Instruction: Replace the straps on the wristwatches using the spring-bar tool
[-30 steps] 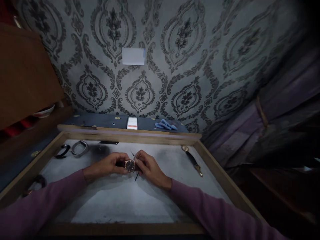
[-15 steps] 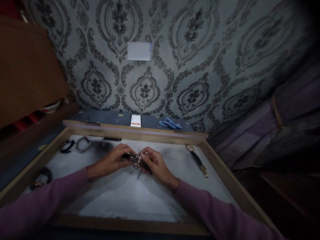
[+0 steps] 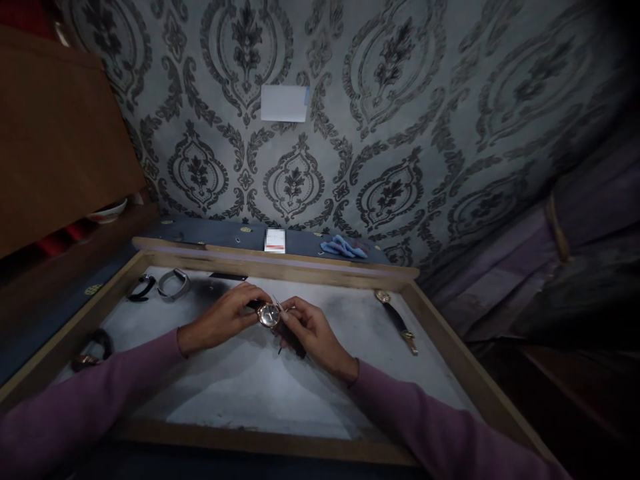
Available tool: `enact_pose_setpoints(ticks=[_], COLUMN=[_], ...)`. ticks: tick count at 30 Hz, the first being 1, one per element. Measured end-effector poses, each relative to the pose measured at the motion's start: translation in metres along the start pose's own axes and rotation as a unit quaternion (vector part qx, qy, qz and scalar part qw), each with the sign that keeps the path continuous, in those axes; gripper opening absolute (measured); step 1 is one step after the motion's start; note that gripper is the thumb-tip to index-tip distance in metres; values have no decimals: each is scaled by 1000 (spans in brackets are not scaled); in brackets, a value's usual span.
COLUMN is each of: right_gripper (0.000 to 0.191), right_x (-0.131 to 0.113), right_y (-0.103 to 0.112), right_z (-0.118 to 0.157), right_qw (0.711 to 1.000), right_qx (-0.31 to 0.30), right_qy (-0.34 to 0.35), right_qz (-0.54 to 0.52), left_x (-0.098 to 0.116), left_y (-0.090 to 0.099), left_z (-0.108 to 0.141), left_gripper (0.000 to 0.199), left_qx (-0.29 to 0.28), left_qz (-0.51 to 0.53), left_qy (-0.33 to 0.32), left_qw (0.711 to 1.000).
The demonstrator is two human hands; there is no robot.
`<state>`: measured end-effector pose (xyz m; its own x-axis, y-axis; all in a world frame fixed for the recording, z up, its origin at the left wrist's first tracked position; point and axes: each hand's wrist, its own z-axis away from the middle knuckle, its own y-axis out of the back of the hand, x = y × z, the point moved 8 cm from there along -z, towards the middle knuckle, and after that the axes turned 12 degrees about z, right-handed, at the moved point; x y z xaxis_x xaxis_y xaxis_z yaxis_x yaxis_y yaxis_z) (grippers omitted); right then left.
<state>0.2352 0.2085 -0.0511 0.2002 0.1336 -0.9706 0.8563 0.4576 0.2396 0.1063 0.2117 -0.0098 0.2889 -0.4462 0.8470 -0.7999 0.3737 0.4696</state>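
1. Gripping a watch in the left hand, clamped between thumb and fingers.
2. Pinching a thin tool in the right hand, close beside the watch.
3. Working above a tray, with a grey band left of the left hand and a black-strapped watch right of the right hand.
4. Facing a phone and a blue cloth beyond both hands.

Wristwatch, gold-toned case, dark strap, dial facing viewer, slim tool beside it
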Motion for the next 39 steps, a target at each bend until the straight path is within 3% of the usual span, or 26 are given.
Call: enact_pose_setpoints(ticks=[5, 10, 15, 19, 25, 30, 36, 39], right_gripper=[39, 38, 38, 37, 32, 21, 17, 17], right_x=[-6, -5, -3, -3, -6, -6, -8, -8], right_y=[5, 9, 2, 2, 18, 15, 8, 3], right_z=[-2, -2, 0, -1, -4, -6, 2, 6], right_qw=[1000, 998, 998, 998, 998, 999, 995, 986], right_qx=[26, 56, 44, 33, 65, 32, 32, 26], right_qy=[2, -5, -40, -33, -6, -12, -29, -51], right_qz=[-5, -13, -34, -30, -7, 9, 94, 157], left_x=[4, 16, 21, 10, -10, -22, -4, 1], left_y=[1, -4, -6, -7, -13, -25, -24, -26], left_z=[2, 2, 2, 1, 1, 9, 7, 8], left_gripper=[21, 24, 26, 34, 40, 40, 29, 23], left_qx=[7, -7, -25, -46, -66, -102, -88, -85], left_qz=[44, 31, 15, 52, 104, 176, 65, 57], left_qy=[28, -10, -20, 35, 91, 197, 116, 101], left_qw=[999, 999, 999, 997, 988, 959, 987, 990])
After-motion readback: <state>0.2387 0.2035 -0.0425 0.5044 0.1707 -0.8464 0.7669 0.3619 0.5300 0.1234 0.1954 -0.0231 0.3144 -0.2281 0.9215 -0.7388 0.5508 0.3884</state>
